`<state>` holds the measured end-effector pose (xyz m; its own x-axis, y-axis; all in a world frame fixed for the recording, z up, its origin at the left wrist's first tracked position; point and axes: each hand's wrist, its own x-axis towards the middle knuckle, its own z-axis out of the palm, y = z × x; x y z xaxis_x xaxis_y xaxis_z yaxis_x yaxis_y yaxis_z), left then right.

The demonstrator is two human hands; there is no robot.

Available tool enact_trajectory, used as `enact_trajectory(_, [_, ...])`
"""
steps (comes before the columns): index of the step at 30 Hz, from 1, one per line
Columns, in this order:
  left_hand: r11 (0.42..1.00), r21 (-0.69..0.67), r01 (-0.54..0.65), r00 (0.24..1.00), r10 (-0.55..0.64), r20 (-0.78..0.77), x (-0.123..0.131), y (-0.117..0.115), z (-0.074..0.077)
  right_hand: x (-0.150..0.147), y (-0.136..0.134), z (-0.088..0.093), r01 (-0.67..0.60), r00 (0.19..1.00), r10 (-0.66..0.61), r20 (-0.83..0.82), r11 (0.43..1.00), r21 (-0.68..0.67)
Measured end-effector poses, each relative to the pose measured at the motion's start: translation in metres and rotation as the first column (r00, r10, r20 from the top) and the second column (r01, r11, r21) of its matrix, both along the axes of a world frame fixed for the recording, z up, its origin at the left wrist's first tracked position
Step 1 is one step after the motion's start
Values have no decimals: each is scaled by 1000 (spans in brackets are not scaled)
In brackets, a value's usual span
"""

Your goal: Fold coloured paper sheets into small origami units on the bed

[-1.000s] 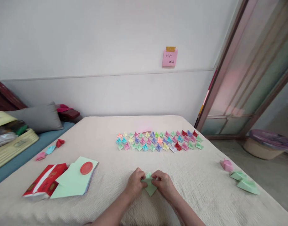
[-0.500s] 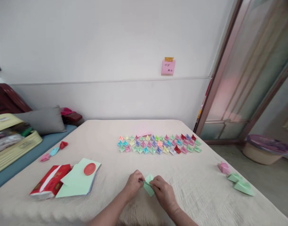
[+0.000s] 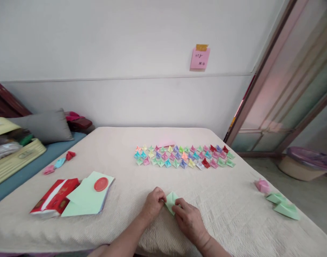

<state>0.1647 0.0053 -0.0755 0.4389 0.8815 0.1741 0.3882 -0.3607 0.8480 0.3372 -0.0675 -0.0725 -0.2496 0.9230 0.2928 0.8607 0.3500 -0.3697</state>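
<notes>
Against the white wall (image 3: 99, 103) lies the far edge of a cream cloth (image 3: 117, 142), the main work surface. Toward its far edge, right of centre: three rows of folded papers (image 3: 184, 156), mixed colours. Near left corner: sheets of green paper (image 3: 83, 200), just beside a red packet (image 3: 55, 196).

From where I stand, both hands work over the middle of the near edge. Right hand (image 3: 189, 217): thumb and fingers closed on the right side of a folded green paper (image 3: 171, 199). Left hand (image 3: 153, 201): fingertips pinched at its left side; exact contact of the thumb hidden.

The folded green paper sits between the hands, close to the near edge, one point facing the wall. Handling, judged: very light, stiff along creases, limp elsewhere, not slippery; would crumple or tear if pulled. Best hold: gentle pinch at opposite corners, on doubled layers.
</notes>
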Motion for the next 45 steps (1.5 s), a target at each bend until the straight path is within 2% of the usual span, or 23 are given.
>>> enact_trajectory(6, [998,62,15,998,-11,-61,0,-7,3,8,3,-1,25,992,-27,-124,1000,-19])
enact_trajectory(11, [985,165,57,982,-25,-188,2,-11,6,17,6,-2,4,972,-14,-235,999,-43])
enact_trajectory(16, [935,313,168,922,-37,-385,7,-19,11,21,10,-3,-16,955,-9,-295,996,-82])
enact_trajectory(22, [866,390,311,838,-57,-542,11,-31,13,24,9,-1,-38,946,-5,-324,991,-125])
enact_trajectory(33, [792,494,359,804,7,-595,9,-48,8,27,13,6,-33,927,-42,-373,980,-194])
enact_trajectory(38, [767,508,392,740,65,-669,12,-50,9,30,14,6,-20,922,-63,-383,978,-209])
enact_trajectory(45, [724,575,380,724,154,-672,7,-55,-3,40,16,2,49,907,-150,-393,966,-254])
